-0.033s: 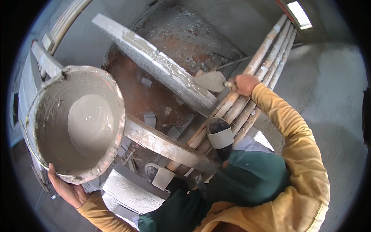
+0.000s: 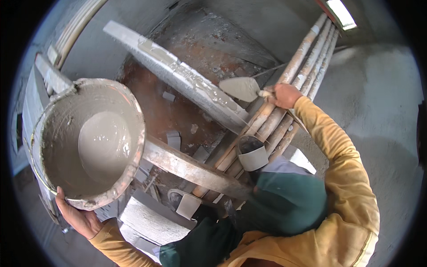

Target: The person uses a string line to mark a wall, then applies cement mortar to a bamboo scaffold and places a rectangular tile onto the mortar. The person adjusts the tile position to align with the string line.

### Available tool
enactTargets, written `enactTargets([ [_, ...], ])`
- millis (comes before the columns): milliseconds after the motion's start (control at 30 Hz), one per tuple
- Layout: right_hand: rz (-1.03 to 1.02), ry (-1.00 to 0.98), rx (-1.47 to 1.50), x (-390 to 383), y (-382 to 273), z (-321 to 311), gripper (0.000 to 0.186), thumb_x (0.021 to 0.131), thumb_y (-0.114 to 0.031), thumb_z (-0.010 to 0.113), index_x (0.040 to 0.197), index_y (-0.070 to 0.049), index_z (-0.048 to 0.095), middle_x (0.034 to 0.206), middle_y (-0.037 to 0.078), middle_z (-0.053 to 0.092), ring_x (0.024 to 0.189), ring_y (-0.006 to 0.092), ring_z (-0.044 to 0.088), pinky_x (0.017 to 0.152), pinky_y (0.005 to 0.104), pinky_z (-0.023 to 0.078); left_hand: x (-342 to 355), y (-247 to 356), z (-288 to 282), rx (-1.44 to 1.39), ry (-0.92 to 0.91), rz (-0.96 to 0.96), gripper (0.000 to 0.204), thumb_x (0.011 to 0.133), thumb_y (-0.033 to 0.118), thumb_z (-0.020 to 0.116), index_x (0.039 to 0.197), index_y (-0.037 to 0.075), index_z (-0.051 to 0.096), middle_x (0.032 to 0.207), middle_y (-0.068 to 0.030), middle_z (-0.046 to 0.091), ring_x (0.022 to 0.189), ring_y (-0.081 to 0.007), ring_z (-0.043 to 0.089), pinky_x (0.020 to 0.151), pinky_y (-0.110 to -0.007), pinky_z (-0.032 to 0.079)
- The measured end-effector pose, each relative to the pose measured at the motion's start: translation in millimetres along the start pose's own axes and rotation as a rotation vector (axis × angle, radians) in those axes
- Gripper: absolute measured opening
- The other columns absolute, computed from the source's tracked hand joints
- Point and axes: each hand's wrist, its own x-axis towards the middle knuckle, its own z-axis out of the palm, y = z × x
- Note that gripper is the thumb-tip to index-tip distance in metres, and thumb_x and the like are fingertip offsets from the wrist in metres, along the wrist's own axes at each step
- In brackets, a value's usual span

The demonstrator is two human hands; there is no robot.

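A bucket [image 2: 60, 147] with a mortar-smeared rim and a wire handle stands at the left, grey wet mortar [image 2: 104, 138] pooled inside. My left hand [image 2: 80, 218] is closed on its near rim. My right hand [image 2: 287, 95] grips the handle of a trowel [image 2: 240, 88], whose flat grey blade points left. The blade hovers by the near end of a long, pale block row [image 2: 195, 93]. Patchy wet mortar lies along the row's top edge. A thin string crosses near that end.
Several round wooden poles [image 2: 307, 49] run diagonally under my right hand. A wooden plank [image 2: 191, 167] passes from the bucket to my legs. My slippered feet [image 2: 253, 155] rest by the poles. White blocks [image 2: 155, 218] lie below the plank; rubble and block scraps cover the brown floor.
The trowel blade has shifted slightly up and left and turned, showing more of its flat face. My left hand stays on the bucket rim.
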Motion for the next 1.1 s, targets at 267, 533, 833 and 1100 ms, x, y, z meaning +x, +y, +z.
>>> enactTargets([
  [267,0.152,0.516,0.806,-140.1,100.4,-40.0,0.055,0.085,-0.035,0.068,0.125,0.002,0.060,0.104,0.013,0.069,0.080,0.0230,0.065,0.072,0.0370,0.052,-78.9,-2.3,161.1,0.227,-0.309,0.162,0.023,0.093,0.015,0.057,0.111,0.002,0.058,0.109,-0.0066,0.062,0.100,-0.0173,0.059,0.091,-0.031,0.046],
  [533,0.283,0.812,0.953,-255.7,139.0,-64.4,0.055,0.081,-0.032,0.068,0.121,0.005,0.062,0.095,0.010,0.064,0.074,0.0138,0.058,0.062,0.0274,0.048,-197.1,-100.7,355.2,0.051,-1.001,0.027,0.022,0.085,0.013,0.066,0.103,0.003,0.058,0.090,-0.0024,0.060,0.080,-0.0107,0.056,0.073,-0.027,0.046],
  [833,0.481,0.607,0.336,-258.0,151.6,-101.8,0.049,0.088,-0.029,0.059,0.122,0.006,0.056,0.105,0.018,0.064,0.095,0.0286,0.061,0.087,0.0369,0.046,-336.8,-318.1,465.1,0.016,-1.035,-0.567,0.019,0.085,0.016,0.060,0.086,-0.002,0.053,0.081,-0.0099,0.060,0.076,-0.0146,0.053,0.067,-0.034,0.047],
  [1100,0.308,0.282,-0.326,-205.5,206.0,-96.5,0.046,0.086,-0.020,0.065,0.126,-0.001,0.055,0.116,0.027,0.062,0.106,0.0423,0.060,0.088,0.0453,0.049,-353.6,-350.0,406.7,0.268,-1.284,-0.485,0.047,0.085,0.040,0.070,0.100,-0.003,0.055,0.083,-0.0085,0.062,0.075,-0.0144,0.059,0.067,-0.031,0.048],
])
